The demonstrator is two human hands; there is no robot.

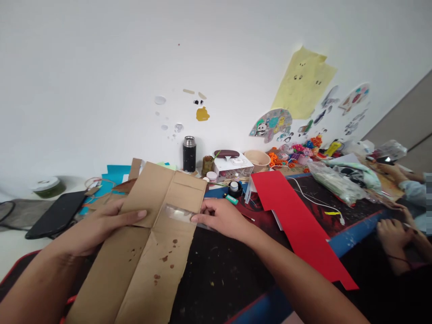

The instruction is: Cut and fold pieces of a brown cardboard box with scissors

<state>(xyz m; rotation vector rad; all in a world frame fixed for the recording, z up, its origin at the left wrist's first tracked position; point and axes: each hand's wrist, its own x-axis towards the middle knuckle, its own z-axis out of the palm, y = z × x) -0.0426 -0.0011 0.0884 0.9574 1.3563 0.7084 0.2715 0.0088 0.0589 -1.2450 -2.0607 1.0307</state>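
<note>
Two grips on one piece of folded brown cardboard [145, 256] in the head view, which sits tilted over the dark bench [211, 274]. Left grip [108, 225] has the card's left side pinched, thumb flat on the face and fingers tucked behind. Right grip [219, 218] is pinching the clear tape [173, 213] at the opposite edge, can't tell if it's got cardboard in there too. Brown spots dot the lower half, and a red sheet [293, 216] lies off to the right, beyond the right grip.

Cardboard [145, 256] partly beyond the bottom edge
</note>
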